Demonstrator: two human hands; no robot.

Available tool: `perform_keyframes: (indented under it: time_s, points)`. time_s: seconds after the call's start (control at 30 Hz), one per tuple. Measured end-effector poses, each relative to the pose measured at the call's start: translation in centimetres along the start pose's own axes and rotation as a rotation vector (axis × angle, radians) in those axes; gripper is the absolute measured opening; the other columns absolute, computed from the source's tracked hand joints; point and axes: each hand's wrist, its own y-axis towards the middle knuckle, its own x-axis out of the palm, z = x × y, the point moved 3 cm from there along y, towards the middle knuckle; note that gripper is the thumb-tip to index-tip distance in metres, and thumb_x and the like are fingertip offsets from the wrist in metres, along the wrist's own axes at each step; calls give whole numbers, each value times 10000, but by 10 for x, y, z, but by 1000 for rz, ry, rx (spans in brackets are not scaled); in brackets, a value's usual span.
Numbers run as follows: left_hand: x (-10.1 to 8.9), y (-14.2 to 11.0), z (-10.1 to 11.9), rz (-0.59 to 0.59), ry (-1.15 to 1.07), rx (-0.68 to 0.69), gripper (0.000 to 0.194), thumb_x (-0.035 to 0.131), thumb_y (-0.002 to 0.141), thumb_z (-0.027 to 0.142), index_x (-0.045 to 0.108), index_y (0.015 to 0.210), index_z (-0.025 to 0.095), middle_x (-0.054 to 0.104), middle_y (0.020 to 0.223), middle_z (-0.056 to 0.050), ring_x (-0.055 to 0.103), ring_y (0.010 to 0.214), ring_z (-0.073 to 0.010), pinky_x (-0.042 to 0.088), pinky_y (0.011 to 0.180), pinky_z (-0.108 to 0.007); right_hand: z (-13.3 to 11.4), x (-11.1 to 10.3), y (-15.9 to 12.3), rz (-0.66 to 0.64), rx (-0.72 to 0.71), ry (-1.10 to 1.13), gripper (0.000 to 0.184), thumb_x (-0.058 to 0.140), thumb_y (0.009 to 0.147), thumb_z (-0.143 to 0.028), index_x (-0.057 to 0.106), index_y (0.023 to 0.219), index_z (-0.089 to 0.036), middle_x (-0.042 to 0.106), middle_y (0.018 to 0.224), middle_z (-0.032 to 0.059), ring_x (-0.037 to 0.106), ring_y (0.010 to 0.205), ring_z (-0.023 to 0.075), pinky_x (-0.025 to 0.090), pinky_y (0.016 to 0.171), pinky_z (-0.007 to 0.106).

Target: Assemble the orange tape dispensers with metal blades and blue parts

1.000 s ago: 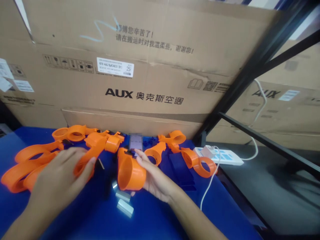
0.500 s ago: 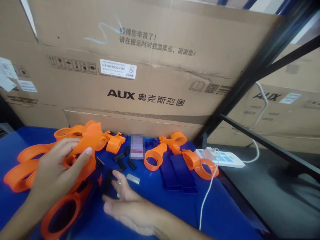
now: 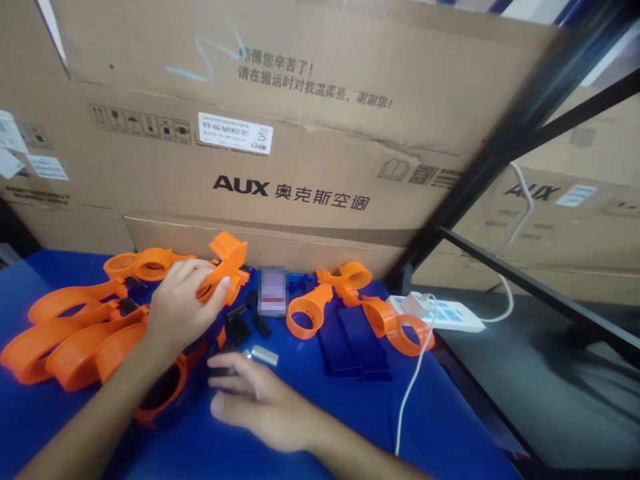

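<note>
My left hand [image 3: 183,303] is closed around an orange plastic tape dispenser [image 3: 230,252], raised over the back of the blue table; fingers cover part of it. Beneath my left wrist lies another orange ring-shaped piece [image 3: 155,419], partly hidden by the forearm. My right hand [image 3: 270,403] hovers palm inward over the table, fingers apart, holding nothing. Just beyond its fingertips are a small silvery metal piece [image 3: 265,355] and several short black strips [image 3: 239,325]. More orange dispensers [image 3: 75,360] are heaped to the left of my left hand.
Dark blue flat pieces [image 3: 356,347] lie right of centre, with orange dispensers [image 3: 305,317] around them. A small card-like item [image 3: 273,293] is at the back. A white power strip [image 3: 450,317] and its cable rest at the right edge. A large cardboard box [image 3: 300,147] stands behind.
My left hand has moved right with the orange dispenser, uncovering more of the heap on the left. My right hand stays near its place, its fingers now turned more to the left.
</note>
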Motion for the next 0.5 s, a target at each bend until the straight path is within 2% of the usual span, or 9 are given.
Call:
perform_keyframes:
  time_s: [0.1,0.17,0.27,0.33,0.4,0.5]
  points:
    - [-3,9,5,-5,-65,-24,156,626,931,377,667,921,227,715,1005,-69,661,1002,-278,500,935,-404,-7,-9,5,108,-87,45,466,807,847,-500,665,1196,-226,695,1171,91,667,1198,286,510,1028,472]
    - [-8,11,17,-16,-201,-76,156,628,935,381,659,891,235,702,996,-50,657,990,-260,502,934,-397,-15,-18,7,206,-180,120,396,757,885,-516,667,1128,-216,689,1127,80,695,1082,255,553,967,457]
    - [-4,8,44,-112,-545,-188,167,572,983,364,646,910,234,670,998,-34,651,968,-224,523,904,-366,-31,-37,3,377,-390,219,413,667,938,-542,602,1224,-250,676,1124,83,681,996,236,593,826,406]
    - [6,0,65,-186,-698,-205,161,555,998,358,654,967,236,660,1048,-42,647,1011,-224,523,938,-368,-43,-53,-5,510,-548,198,490,640,943,-558,527,1334,-285,660,1165,88,663,978,232,582,775,376]
    - [18,-10,81,-280,-715,-197,173,540,1008,349,665,1048,237,663,1138,-70,637,1098,-249,516,981,-399,-55,-66,-13,634,-644,93,582,657,921,-575,470,1406,-312,622,1261,93,651,985,233,573,800,384]
    - [32,-23,95,-372,-470,-55,170,547,995,317,663,1090,236,670,1163,-90,626,1109,-290,506,978,-462,-66,-76,-18,705,-609,-80,567,686,907,-552,506,1378,-291,624,1284,93,647,1070,255,552,905,412]
